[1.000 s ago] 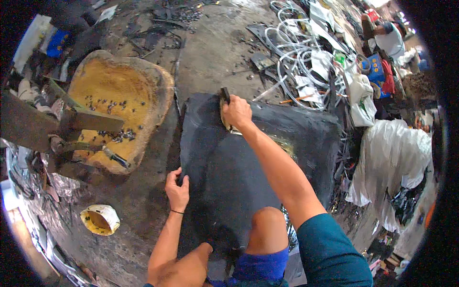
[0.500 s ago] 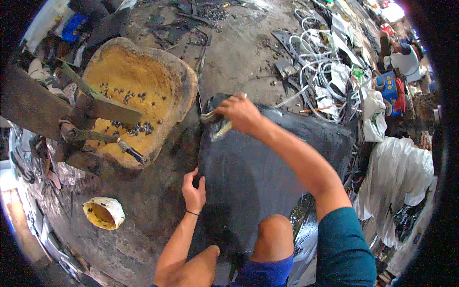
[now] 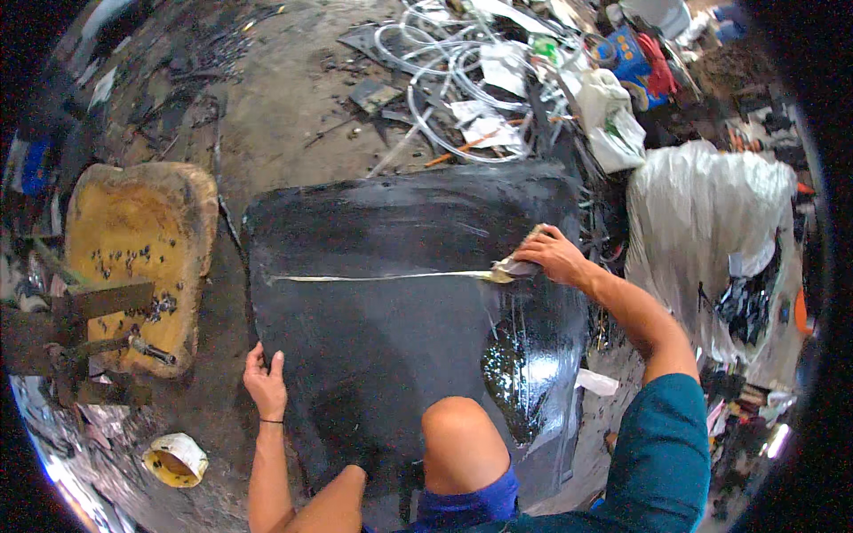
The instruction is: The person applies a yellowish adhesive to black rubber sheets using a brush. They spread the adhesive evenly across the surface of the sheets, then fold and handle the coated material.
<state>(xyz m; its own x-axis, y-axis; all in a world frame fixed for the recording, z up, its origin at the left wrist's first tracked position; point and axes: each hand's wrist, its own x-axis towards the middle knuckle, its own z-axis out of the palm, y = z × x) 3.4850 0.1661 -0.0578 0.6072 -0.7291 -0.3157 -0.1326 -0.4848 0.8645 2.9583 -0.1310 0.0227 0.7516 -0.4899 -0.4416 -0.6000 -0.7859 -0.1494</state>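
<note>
A large black sheet (image 3: pixel 373 338) with a smooth, partly wet-looking surface lies before my knees. At its left edge is my left hand (image 3: pixel 265 384), thumb over the sheet and fingers along the outer side. My right hand (image 3: pixel 555 256) is closed round a folded, pale yellowish-brown rag-like piece (image 3: pixel 511 269), pressed to the sheet near its right side. From that piece a thin whitish streak (image 3: pixel 382 278) runs left across the sheet almost to the left edge; I cannot tell whether it is a strip or a smear. Glossy dark liquid (image 3: pixel 511 373) shines on the sheet's right part.
Left of the sheet stands a worn yellow-brown basin-like seat (image 3: pixel 133 213) with dark bits, beside a wooden-and-metal frame (image 3: pixel 107 300). A small whitish container (image 3: pixel 176 459) lies nearer. Beyond are tangled clear tubes (image 3: pixel 426 71); a white sack (image 3: pixel 609 120) and grey plastic sheeting (image 3: pixel 702 200) are right.
My right hand has swept the rag-like piece from the sheet's far left corner to its right side, and the whitish streak now shows. My left hand stays at the left edge. The view has turned right.
</note>
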